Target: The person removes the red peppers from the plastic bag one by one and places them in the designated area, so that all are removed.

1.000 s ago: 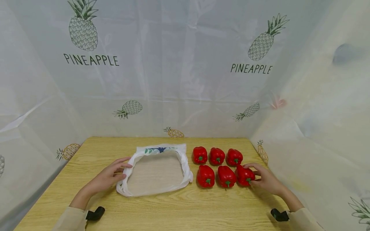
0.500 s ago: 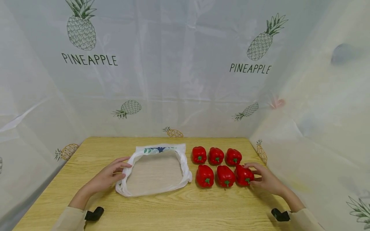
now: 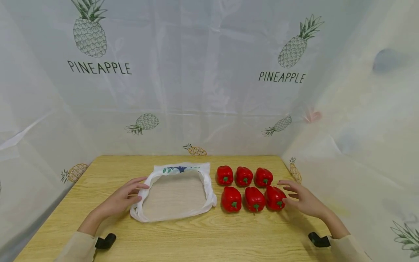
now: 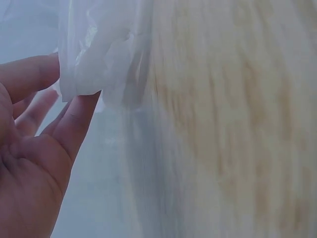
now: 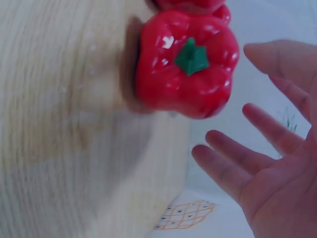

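Note:
A white plastic bag [image 3: 212,200] lies on the table with its mouth spread wide and its rim folded down. My left hand [image 3: 122,200] holds the bag's left rim; in the left wrist view the thumb [image 4: 77,124] and index fingertips disappear behind the bag's edge. Right of the bag sit several red bell peppers with green stems, in two rows. Nearest my right hand [image 3: 302,200] is the front-row right pepper [image 3: 274,198]. That hand's fingers are spread and hold nothing, and the right wrist view shows a gap between them and the pepper [image 5: 185,94].
The wooden table [image 3: 203,242] reaches back to a pale hanging sheet [image 3: 203,83] printed with pineapples, which also closes off both sides. The front-row left pepper [image 3: 231,198] sits close to the bag's right rim. A black wrist mount sticks out beside each sleeve.
My right hand's fingers have come off the front-row right pepper and moved slightly right, opening out. The left hand and bag stay as they were; the head view has shifted a little.

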Motion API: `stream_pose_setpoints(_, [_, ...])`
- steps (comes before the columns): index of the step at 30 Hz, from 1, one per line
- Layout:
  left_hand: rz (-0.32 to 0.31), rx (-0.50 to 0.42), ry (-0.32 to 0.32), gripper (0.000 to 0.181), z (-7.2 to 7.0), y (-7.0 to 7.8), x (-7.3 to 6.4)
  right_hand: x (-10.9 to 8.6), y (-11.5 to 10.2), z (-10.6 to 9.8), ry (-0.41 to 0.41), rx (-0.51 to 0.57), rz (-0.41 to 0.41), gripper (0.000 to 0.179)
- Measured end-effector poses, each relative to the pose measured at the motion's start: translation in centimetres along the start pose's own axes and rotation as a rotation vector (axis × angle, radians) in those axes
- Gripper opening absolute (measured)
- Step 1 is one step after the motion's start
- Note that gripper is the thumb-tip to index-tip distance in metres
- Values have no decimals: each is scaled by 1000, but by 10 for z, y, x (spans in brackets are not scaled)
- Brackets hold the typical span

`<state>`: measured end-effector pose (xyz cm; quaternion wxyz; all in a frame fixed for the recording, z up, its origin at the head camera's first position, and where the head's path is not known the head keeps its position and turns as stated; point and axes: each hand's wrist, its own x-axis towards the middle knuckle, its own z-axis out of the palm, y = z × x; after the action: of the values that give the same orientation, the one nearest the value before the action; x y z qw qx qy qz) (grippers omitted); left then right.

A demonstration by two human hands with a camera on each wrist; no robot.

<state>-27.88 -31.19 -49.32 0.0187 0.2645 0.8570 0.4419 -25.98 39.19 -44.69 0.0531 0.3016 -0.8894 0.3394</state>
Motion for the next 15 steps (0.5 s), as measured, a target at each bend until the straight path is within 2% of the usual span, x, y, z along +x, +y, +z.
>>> stream_pose_setpoints(7, [-14,24,-1,37,-4,-1,0,5,-13,2,65,-109,26,47])
stream_pose_setpoints(11, [4,30,2,37,-7,0,-2,8,-20,2,85,-136,56,46])
stream_pose_setpoints(15, [23,80,39,37,-15,1,-7,13,-26,2,96,-166,74,47])
